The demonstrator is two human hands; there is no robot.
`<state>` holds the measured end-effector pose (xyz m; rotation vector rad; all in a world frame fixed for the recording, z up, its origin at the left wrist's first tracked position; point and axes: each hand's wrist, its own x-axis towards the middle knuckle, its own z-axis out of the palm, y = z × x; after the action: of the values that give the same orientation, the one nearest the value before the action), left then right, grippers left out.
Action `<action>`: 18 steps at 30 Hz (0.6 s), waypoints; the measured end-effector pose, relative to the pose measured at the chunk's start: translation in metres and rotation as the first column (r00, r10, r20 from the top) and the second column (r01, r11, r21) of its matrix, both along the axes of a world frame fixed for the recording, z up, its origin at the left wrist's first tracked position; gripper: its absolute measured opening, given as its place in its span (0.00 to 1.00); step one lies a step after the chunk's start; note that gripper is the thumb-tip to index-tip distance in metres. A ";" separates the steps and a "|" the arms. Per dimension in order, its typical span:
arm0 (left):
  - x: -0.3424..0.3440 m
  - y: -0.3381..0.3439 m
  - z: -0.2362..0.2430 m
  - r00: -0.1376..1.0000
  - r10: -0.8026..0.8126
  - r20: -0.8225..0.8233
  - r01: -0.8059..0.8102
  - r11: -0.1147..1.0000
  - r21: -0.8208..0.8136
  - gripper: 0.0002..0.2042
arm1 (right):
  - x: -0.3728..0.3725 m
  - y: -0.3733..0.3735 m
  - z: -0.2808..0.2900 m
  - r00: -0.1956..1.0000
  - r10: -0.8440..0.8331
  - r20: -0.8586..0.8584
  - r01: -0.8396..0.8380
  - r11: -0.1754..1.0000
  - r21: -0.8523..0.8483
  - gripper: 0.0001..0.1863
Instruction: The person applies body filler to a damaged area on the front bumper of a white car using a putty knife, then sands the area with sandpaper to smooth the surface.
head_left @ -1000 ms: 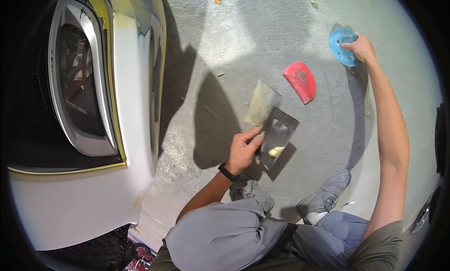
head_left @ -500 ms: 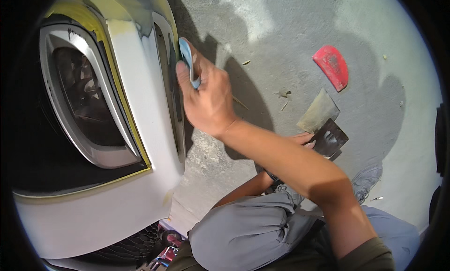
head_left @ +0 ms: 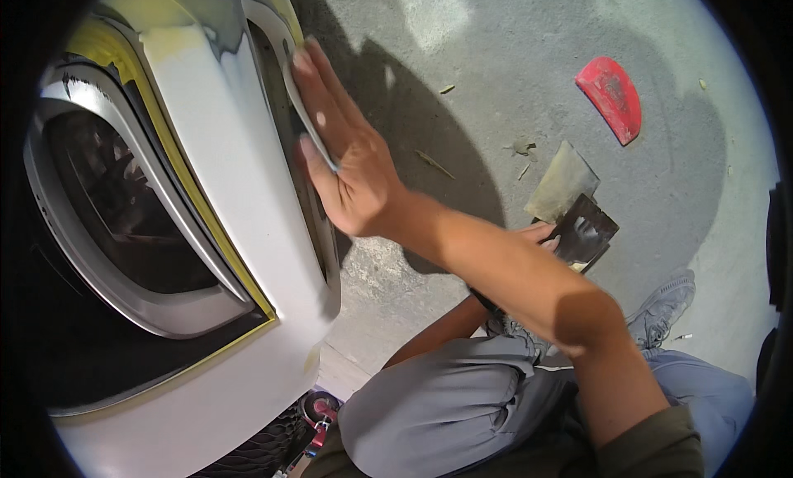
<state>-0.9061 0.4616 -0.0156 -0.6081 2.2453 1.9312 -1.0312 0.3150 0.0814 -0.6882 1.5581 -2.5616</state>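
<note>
My right hand (head_left: 351, 168) is at the side of a white car bumper (head_left: 219, 139), its fingers stretched along a thin pale blue sheet, probably sandpaper (head_left: 307, 106). The thumb is on the sheet's inner side, and the sheet lies against the edge of a long recess (head_left: 285, 106) in the bumper. Lower down, my left hand (head_left: 537, 233) is partly hidden behind my right forearm; its fingers close on a dark rectangular plate (head_left: 588, 230). A yellowish translucent flat piece (head_left: 563, 180) sits against that plate.
A red half-round scraper (head_left: 611, 98) lies on the concrete floor (head_left: 462, 48). The headlight (head_left: 124, 197) is edged with yellow masking tape (head_left: 192, 172). My grey-trousered knee (head_left: 438, 395) is below my arms. Small debris (head_left: 435, 165) lies near the bumper's shadow.
The right hand has flattened from a pinch on the curled sheet to fingers laid along it. The view has shifted slightly. The left hand still holds the dark plate.
</note>
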 end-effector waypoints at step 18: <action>-0.014 -0.005 0.006 0.997 -0.009 0.075 -0.017 0.942 0.336 0.11 | 0.012 -0.004 -0.008 0.988 0.123 -0.098 -0.106 0.981 0.164 0.51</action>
<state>-0.9197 0.4569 -0.0091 -0.6226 1.8084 2.1838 -1.0194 0.3106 0.0731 -0.8827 1.6786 -2.3239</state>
